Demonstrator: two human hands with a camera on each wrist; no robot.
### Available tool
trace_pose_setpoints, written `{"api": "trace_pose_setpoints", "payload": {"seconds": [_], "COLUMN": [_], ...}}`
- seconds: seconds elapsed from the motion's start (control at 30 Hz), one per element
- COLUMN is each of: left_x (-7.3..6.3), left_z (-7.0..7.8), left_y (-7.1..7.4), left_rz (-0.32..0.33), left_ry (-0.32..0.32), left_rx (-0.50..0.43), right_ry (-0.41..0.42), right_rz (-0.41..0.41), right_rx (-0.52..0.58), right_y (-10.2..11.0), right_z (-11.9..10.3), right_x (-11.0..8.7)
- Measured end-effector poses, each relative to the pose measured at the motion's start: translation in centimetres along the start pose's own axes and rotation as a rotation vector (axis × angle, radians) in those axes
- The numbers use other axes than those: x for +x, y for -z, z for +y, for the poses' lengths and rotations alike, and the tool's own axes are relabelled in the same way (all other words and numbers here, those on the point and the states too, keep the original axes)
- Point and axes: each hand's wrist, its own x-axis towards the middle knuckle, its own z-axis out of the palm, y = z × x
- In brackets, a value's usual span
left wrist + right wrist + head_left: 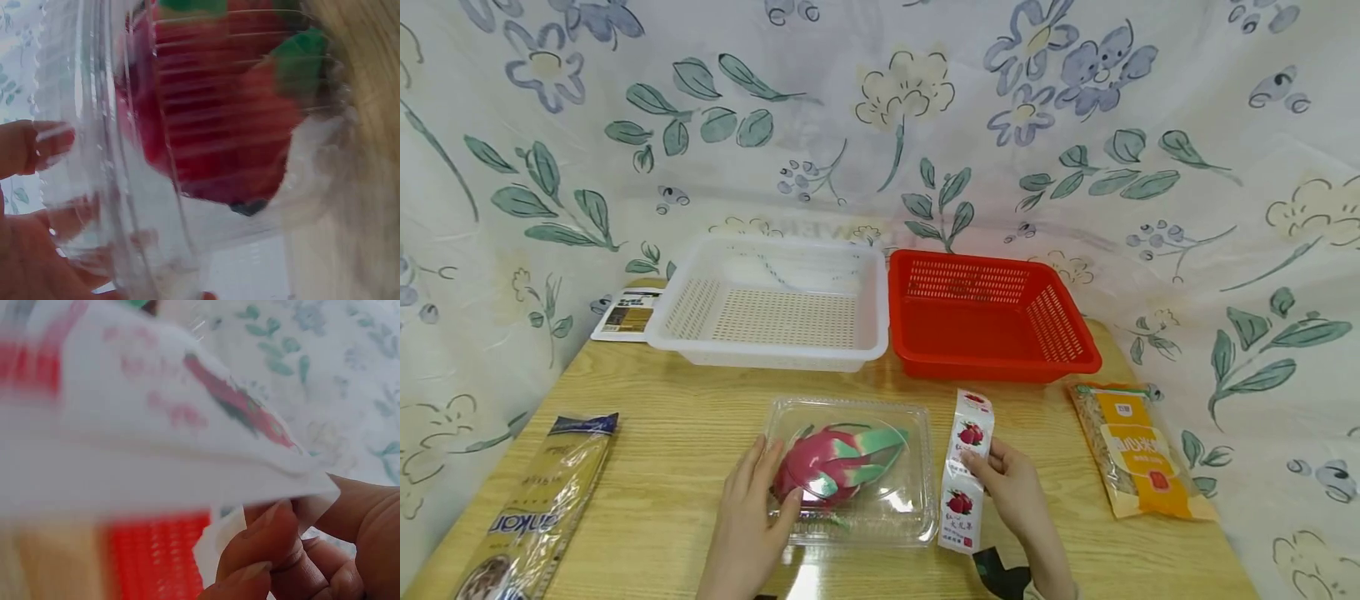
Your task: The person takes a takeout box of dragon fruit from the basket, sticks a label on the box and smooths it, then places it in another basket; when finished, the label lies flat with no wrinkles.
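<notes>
A clear plastic clamshell box [902, 433] lies on the table with a pink and green dragon fruit [827, 467] inside. My left hand [748, 508] rests against the box's left side, its fingers and thumb spread over the edge. In the left wrist view the fingers [37, 150] show partly through the plastic, close to the fruit. My right hand [1011, 483] pinches a white strip of labels [961, 508] printed with red dragon fruit, just right of the box. Up close in the right wrist view, thumb and fingers meet at the strip's edge.
Behind the box stand a white basket [775, 354] and a red basket [992, 367], side by side. A gold packet [535, 508] lies at the left, an orange packet [1138, 450] at the right. Another pouch [625, 317] is beside the white basket. Floral cloth [880, 125] hangs behind.
</notes>
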Motion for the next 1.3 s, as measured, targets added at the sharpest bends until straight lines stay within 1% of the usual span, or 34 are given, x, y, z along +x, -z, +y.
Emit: {"api": "trace_pose_setpoints", "payload": {"seconds": [0.03, 0.1, 0.13, 0.2, 0.23, 0.3, 0.37, 0.4, 0.53, 0.7, 0.83, 0.97, 1.17, 1.3], "left_x": [0.1, 0.2, 0.2, 0.4, 0.4, 0.5, 0.5, 0.5, 0.3, 0.1, 0.1, 0.3, 0.4, 0.3], "left_z": [0.2, 0.7, 1.1, 1.8, 2.2, 3.1, 4.1, 4.6, 6.1, 6.8, 6.9, 6.9, 6.8, 6.8], "left_y": [-0.1, -0.3, -0.5, -0.9, -1.1, -1.7, -2.3, -2.6, -3.8, -4.8, -5.2, -5.4, -5.6, -5.8], "left_rz": [0.042, 0.135, 0.181, 0.249, 0.268, 0.279, 0.266, 0.261, 0.233, 0.265, 0.297, 0.305, 0.289, 0.273], "left_ry": [-0.034, -0.131, -0.184, -0.295, -0.342, -0.42, -0.474, -0.496, -0.538, -0.531, -0.53, -0.546, -0.567, -0.592], "left_rx": [0.001, -0.003, -0.015, -0.069, -0.101, -0.177, -0.255, -0.278, -0.381, -0.429, -0.437, -0.432, -0.426, -0.418], "right_ry": [0.005, 0.015, 0.023, 0.036, 0.047, 0.061, 0.076, 0.08, 0.096, 0.127, 0.149, 0.152, 0.132, 0.127], "right_rz": [-0.001, -0.013, -0.022, -0.052, -0.071, -0.102, -0.134, -0.144, -0.171, -0.192, -0.188, -0.177, -0.164, -0.143], "right_rx": [0.011, 0.034, 0.047, 0.075, 0.084, 0.117, 0.144, 0.161, 0.224, 0.277, 0.276, 0.27, 0.274, 0.287], "right_y": [-0.1, -0.4, -0.5, -0.8, -0.9, -1.3, -1.7, -1.9, -2.7, -3.4, -3.6, -3.6, -3.5, -3.3], "right_z": [-0.5, -1.5, -1.9, -2.7, -3.0, -3.5, -3.9, -4.0, -4.1, -4.0, -3.8, -3.7, -3.6, -3.1], "right_x": [-0.3, -0.8, -1.1, -1.6, -1.8, -2.2, -2.6, -2.7, -3.2, -3.4, -3.5, -3.6, -3.6, -3.4]}}
